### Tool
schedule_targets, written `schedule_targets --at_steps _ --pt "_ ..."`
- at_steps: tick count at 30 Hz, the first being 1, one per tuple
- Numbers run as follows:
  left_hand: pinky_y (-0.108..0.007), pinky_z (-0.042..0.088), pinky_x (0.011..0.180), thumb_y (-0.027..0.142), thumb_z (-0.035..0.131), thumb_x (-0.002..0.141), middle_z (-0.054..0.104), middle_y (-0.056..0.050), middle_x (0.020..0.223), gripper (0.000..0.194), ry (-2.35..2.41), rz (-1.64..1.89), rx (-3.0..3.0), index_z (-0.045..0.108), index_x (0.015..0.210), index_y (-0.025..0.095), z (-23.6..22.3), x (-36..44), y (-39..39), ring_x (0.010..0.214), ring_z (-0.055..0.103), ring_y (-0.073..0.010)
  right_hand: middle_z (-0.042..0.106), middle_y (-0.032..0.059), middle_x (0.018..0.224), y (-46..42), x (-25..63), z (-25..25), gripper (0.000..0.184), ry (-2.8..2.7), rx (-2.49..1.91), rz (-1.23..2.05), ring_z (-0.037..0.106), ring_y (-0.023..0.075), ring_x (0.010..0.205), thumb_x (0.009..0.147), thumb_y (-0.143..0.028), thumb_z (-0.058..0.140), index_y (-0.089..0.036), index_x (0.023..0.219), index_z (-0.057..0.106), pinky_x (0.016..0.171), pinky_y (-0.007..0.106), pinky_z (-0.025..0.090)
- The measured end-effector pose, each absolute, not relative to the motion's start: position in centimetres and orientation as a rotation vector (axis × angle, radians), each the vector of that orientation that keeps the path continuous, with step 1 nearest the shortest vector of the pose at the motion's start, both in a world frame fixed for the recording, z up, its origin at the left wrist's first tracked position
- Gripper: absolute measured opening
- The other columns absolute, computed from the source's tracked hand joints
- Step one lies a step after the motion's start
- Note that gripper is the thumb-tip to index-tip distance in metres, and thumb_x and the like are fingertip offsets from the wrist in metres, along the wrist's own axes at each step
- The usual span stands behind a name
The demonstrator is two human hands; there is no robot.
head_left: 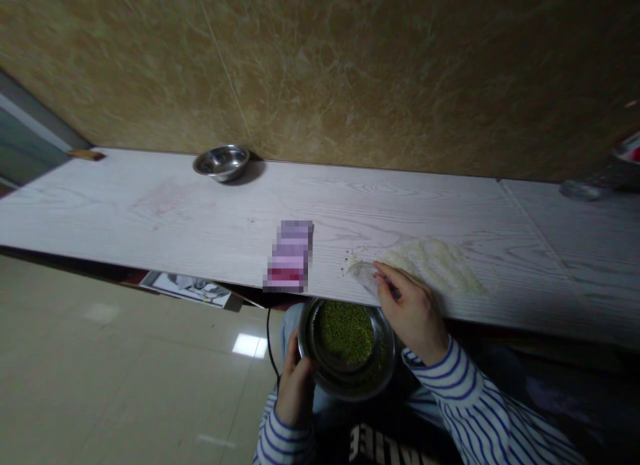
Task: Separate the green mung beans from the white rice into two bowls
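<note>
My left hand point(294, 380) grips the rim of a steel bowl point(385, 370) filled with small green beans point(346, 330), held just below the front edge of a pale wooden counter point(150, 212). My right hand point(413, 312) rests on that edge with fingers pinched around a small clear item point(364, 276) I cannot make out. A spread of white grains point(435, 262) lies on the counter just beyond and to the right of that hand, with a few dark specks at its left end.
An empty steel bowl point(222, 161) stands at the back of the counter against the mottled brown wall. A blurred purple rectangle point(290, 255) lies near the front edge. More items point(615, 165) sit far right. Tiled floor point(100, 358) lies below left.
</note>
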State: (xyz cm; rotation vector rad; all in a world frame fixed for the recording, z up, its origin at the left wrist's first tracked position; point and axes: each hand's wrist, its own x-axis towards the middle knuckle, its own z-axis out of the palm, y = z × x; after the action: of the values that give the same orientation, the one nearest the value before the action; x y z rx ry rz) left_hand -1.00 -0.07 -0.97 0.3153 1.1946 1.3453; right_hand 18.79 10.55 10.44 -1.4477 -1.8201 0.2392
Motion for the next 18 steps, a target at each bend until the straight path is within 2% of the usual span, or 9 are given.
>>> schedule_targets --at_steps 6,18 --pt "-0.053 0.045 0.111 0.03 0.078 0.066 0.073 -0.007 0.126 0.057 1.168 1.364 0.309 0.072 0.123 0.028 -1.2 -1.0 -0.1 0.13 0.059 -0.0368 0.081 0.0126 0.104 10.1 20.2 10.2 0.031 -1.803 -1.481 0.233 0.079 0.0249 0.09 0.094 -0.02 0.052 -0.015 0.111 0.077 0.084 0.036 0.065" --pt "-0.055 0.048 0.109 0.032 0.079 0.064 0.074 -0.008 0.126 0.06 1.181 1.345 0.324 0.072 0.124 0.028 -1.7 -0.9 0.0 0.127 0.062 -0.0373 0.082 0.012 0.102 9.3 21.3 10.5 0.029 -1.711 -1.542 0.266 0.079 0.0262 0.086 0.093 -0.025 0.055 -0.019 0.108 0.079 0.085 0.04 0.065"
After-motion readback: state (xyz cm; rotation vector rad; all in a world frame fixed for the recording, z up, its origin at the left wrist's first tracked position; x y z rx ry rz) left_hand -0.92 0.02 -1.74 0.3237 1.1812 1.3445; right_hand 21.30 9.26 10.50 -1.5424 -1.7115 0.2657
